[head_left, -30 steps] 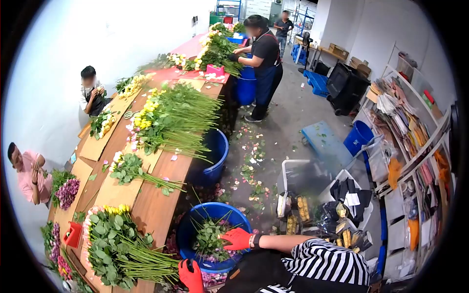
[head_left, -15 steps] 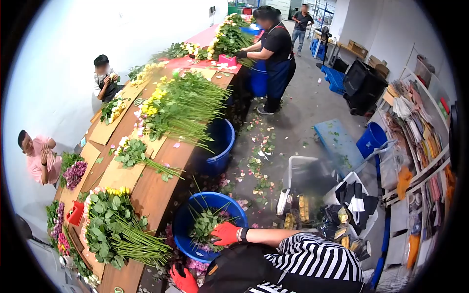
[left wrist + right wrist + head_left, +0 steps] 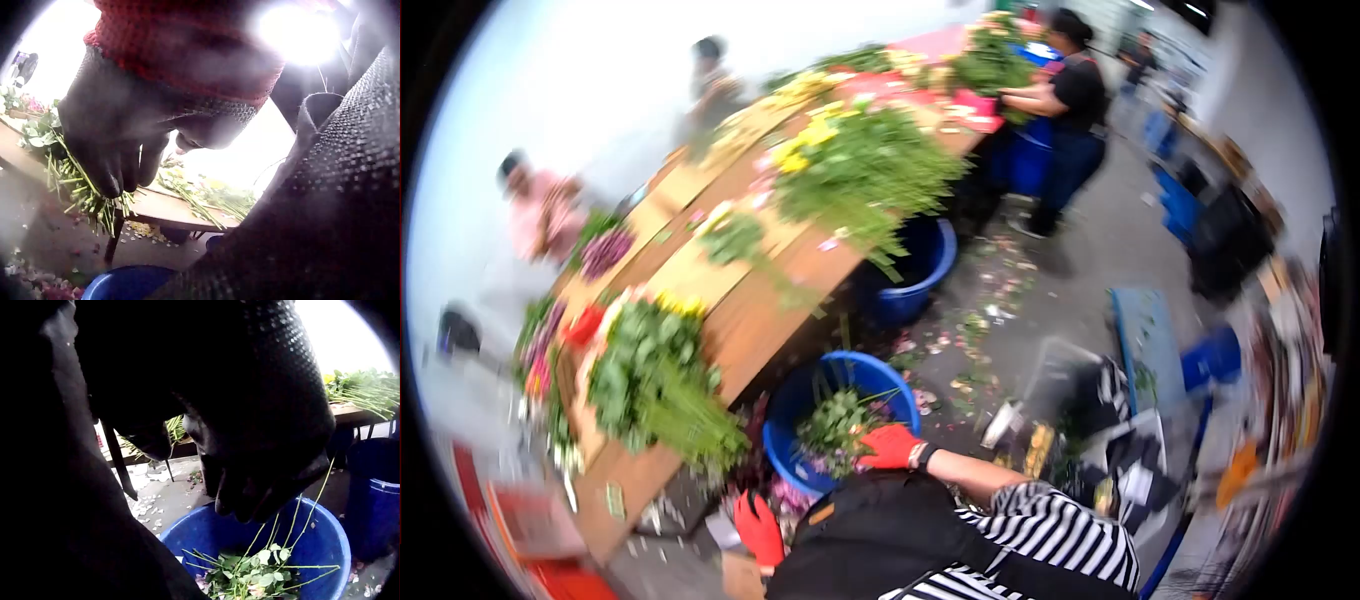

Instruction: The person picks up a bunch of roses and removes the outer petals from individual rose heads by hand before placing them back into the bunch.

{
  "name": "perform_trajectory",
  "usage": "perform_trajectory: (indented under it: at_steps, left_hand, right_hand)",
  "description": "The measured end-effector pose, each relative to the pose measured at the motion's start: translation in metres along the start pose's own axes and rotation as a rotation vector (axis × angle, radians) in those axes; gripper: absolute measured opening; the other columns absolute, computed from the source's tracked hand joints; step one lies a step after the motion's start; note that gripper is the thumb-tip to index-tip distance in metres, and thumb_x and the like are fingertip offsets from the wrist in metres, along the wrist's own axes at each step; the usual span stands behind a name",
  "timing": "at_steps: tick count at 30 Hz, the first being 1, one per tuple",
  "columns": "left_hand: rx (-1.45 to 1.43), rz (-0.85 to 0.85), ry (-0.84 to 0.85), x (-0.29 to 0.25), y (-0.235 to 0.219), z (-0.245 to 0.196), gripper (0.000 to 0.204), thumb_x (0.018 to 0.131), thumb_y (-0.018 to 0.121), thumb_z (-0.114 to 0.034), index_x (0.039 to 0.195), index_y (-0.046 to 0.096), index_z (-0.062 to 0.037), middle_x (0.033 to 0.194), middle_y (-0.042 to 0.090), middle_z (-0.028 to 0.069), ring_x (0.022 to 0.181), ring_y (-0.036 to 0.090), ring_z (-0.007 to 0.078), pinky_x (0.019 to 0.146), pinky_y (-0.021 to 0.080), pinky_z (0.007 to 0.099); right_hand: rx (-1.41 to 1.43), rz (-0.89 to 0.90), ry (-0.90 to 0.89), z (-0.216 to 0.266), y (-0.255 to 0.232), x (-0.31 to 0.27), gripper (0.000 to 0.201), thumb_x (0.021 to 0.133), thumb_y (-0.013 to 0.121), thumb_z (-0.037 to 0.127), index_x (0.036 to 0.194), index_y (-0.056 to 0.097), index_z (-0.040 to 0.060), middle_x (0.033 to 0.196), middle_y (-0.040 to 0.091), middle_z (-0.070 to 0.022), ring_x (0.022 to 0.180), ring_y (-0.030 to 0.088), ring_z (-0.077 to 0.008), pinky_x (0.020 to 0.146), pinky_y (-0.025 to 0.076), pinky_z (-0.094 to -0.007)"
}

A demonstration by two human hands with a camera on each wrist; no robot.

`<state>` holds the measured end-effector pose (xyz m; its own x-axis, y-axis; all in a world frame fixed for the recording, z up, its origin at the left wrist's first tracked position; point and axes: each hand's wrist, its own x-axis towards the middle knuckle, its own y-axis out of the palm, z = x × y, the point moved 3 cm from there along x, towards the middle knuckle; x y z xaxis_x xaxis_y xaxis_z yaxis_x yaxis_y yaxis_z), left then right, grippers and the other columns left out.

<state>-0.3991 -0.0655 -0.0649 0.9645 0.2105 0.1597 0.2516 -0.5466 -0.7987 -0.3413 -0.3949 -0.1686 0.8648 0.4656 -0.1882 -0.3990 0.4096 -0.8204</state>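
My left hand (image 3: 758,530), in a red glove, hangs beside the blue bucket (image 3: 772,447), below the table's near edge. In the left wrist view its dark fingers (image 3: 103,165) point down loosely, with nothing between them; the stem bundle (image 3: 84,194) behind them lies on the table. My right hand (image 3: 890,446), also red-gloved, hovers over the bucket's right side with loosely bent fingers (image 3: 250,494) and holds nothing. Inside the bucket lie leafy rose cuttings (image 3: 256,575) with thin stems sticking up, plus some petals.
Rose bundles (image 3: 650,375) and yellow flowers (image 3: 810,140) cover the long wooden table (image 3: 760,340). A second blue bucket (image 3: 920,285) stands farther along. Petals litter the floor (image 3: 1000,300). At the right are packed crates and a shelf (image 3: 1290,400). Other people stand around the table.
The head view has swung left, shifting the room rightward and blurring it. Both hands stay near the bucket, the left one now lower and off its left side.
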Motion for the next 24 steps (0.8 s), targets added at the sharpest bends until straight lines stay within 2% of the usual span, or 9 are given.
perform_trajectory:
  at_steps: [1, 2, 3, 6, 12, 17, 20, 21, 24]
  left_hand:
    - [-0.032, 0.032, 0.01, -0.002, -0.005, -0.008, 0.033, 0.094, 0.056, -0.023, 0.115, 0.063, 0.0025, 0.112, 0.063, 0.0224, 0.106, 0.058, 0.0394, 0.094, 0.045, 0.0439]
    - [-0.031, 0.093, -0.081, -0.004, -0.007, -0.018, 0.038, 0.092, 0.059, -0.028, 0.116, 0.063, 0.0017, 0.111, 0.064, 0.0224, 0.107, 0.059, 0.0388, 0.095, 0.046, 0.0436]
    - [0.063, 0.166, -0.025, -0.007, -0.012, -0.024, 0.043, 0.09, 0.06, -0.033, 0.116, 0.063, 0.0004, 0.114, 0.064, 0.0225, 0.109, 0.059, 0.0386, 0.095, 0.046, 0.0436]
    - [0.304, 0.446, -0.004, -0.033, -0.004, -0.004, 0.045, 0.088, 0.059, -0.045, 0.112, 0.062, -0.0068, 0.108, 0.064, 0.0176, 0.105, 0.06, 0.0343, 0.089, 0.048, 0.0453]
    - [0.426, 0.452, -0.07, -0.054, 0.007, 0.003, 0.042, 0.088, 0.06, -0.042, 0.117, 0.058, -0.0114, 0.109, 0.06, 0.0122, 0.105, 0.059, 0.0306, 0.085, 0.049, 0.0428]
    - [0.47, 0.275, -0.03, -0.073, 0.017, 0.0, 0.033, 0.085, 0.062, -0.031, 0.112, 0.059, -0.012, 0.106, 0.061, 0.0119, 0.104, 0.059, 0.0303, 0.08, 0.051, 0.0422]
    - [0.416, 0.32, -0.147, -0.078, -0.002, -0.003, 0.029, 0.084, 0.061, -0.025, 0.111, 0.06, -0.0116, 0.106, 0.061, 0.013, 0.102, 0.06, 0.0314, 0.078, 0.051, 0.0433]
    - [0.45, 0.33, -0.184, -0.087, -0.005, 0.004, 0.028, 0.084, 0.06, -0.023, 0.11, 0.061, -0.0115, 0.106, 0.062, 0.0132, 0.101, 0.06, 0.0318, 0.078, 0.051, 0.0443]
    - [0.446, 0.392, -0.355, -0.105, -0.02, 0.02, 0.031, 0.084, 0.06, -0.021, 0.113, 0.063, -0.0143, 0.11, 0.064, 0.0119, 0.106, 0.06, 0.0317, 0.083, 0.051, 0.0476]
  right_hand:
    - [0.012, 0.069, 0.008, 0.0, -0.007, 0.002, 0.055, 0.085, 0.056, 0.055, 0.111, 0.064, 0.0066, 0.098, 0.067, -0.0185, 0.094, 0.064, -0.0362, 0.078, 0.049, -0.0466]
    - [0.093, -0.054, -0.052, -0.006, -0.002, 0.0, 0.059, 0.085, 0.057, 0.054, 0.114, 0.064, 0.0036, 0.102, 0.067, -0.0189, 0.096, 0.064, -0.036, 0.081, 0.05, -0.046]
    - [0.087, -0.006, -0.022, 0.005, -0.018, -0.001, 0.057, 0.086, 0.055, 0.056, 0.106, 0.064, 0.0033, 0.1, 0.067, -0.0186, 0.098, 0.063, -0.0355, 0.082, 0.049, -0.0461]
    - [0.076, -0.006, -0.043, -0.018, 0.024, 0.003, 0.065, 0.086, 0.057, 0.057, 0.122, 0.061, 0.003, 0.113, 0.066, -0.018, 0.106, 0.062, -0.0346, 0.092, 0.047, -0.0432]
    - [0.044, 0.123, -0.016, -0.035, 0.055, 0.003, 0.064, 0.085, 0.058, 0.056, 0.125, 0.06, 0.0053, 0.116, 0.065, -0.0164, 0.109, 0.06, -0.0344, 0.094, 0.046, -0.0429]
    - [0.046, 0.063, -0.066, -0.036, 0.046, 0.002, 0.059, 0.084, 0.06, 0.054, 0.122, 0.061, 0.0096, 0.11, 0.064, -0.0149, 0.104, 0.059, -0.0354, 0.089, 0.045, -0.0462]
    - [0.095, 0.028, -0.108, -0.041, 0.047, 0.003, 0.058, 0.083, 0.063, 0.051, 0.123, 0.06, 0.0095, 0.115, 0.064, -0.0167, 0.108, 0.058, -0.0374, 0.09, 0.044, -0.0472]
    - [0.077, 0.154, -0.06, -0.032, 0.033, 0.005, 0.062, 0.086, 0.062, 0.051, 0.128, 0.058, 0.0058, 0.124, 0.061, -0.02, 0.115, 0.056, -0.0375, 0.098, 0.043, -0.0451]
    - [0.08, 0.221, -0.072, -0.042, 0.039, 0.006, 0.062, 0.086, 0.062, 0.051, 0.128, 0.058, 0.0068, 0.124, 0.061, -0.0191, 0.115, 0.056, -0.0368, 0.099, 0.044, -0.0449]
